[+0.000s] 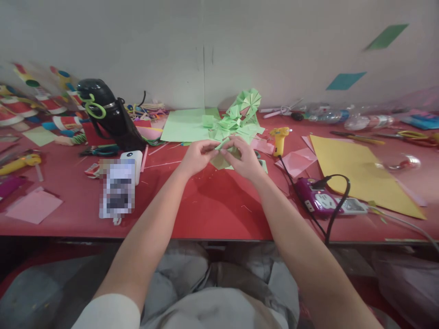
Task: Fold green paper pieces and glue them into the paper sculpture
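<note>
Between my two hands is a piece of green paper (219,161), partly folded. My left hand (200,157) pinches its left edge, with thumb and fingers pressed together. On the other side my right hand (242,157) grips the same paper, its thumb near the top fold. Just beyond my fingers lies a heap of folded green paper pieces (228,123), some joined into a fan-like shape (252,100). A flat light-green sheet (185,124) rests to the left of the heap.
A yellow glue gun (280,139) stands right of my hands, its cord running by a purple power strip (313,196). Further right lies a yellow sheet (360,169). A phone (118,189) and a black bottle (106,114) are on the left of the red table (219,210).
</note>
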Motion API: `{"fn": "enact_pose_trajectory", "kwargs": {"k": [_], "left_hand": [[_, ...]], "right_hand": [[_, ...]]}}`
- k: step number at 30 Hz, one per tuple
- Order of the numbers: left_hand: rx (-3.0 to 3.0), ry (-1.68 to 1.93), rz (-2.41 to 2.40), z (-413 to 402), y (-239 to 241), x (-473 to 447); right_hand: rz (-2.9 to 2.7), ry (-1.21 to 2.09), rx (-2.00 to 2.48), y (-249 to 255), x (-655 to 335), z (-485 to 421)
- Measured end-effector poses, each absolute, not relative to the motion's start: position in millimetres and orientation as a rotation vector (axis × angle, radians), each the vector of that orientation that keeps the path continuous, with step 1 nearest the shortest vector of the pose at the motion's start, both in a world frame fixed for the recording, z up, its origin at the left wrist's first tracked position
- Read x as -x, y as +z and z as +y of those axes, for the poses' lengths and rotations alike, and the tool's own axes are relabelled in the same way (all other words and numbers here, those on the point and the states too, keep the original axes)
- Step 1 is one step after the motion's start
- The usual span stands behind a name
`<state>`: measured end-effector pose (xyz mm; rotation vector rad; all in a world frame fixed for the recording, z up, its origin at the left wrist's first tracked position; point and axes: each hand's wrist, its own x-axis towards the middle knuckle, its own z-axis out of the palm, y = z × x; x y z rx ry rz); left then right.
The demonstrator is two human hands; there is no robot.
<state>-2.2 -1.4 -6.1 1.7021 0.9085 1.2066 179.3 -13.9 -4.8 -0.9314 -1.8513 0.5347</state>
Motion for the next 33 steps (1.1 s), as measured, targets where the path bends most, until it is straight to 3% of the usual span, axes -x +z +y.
{"fn": "enact_pose_trajectory", "kwargs": {"k": [23, 33], "left_hand": [[-1.667, 1.309, 1.019, -3.3, -4.7, -1.2], [-1.795, 1.248, 1.012, -9.3, 0.2, -1.2]], "right_hand": [[-1.727, 0.552, 0.971, -5.3, -175.2, -14.0], [-1.422, 1.003, 1.07, 7.3, -183.7, -12.5]]}}
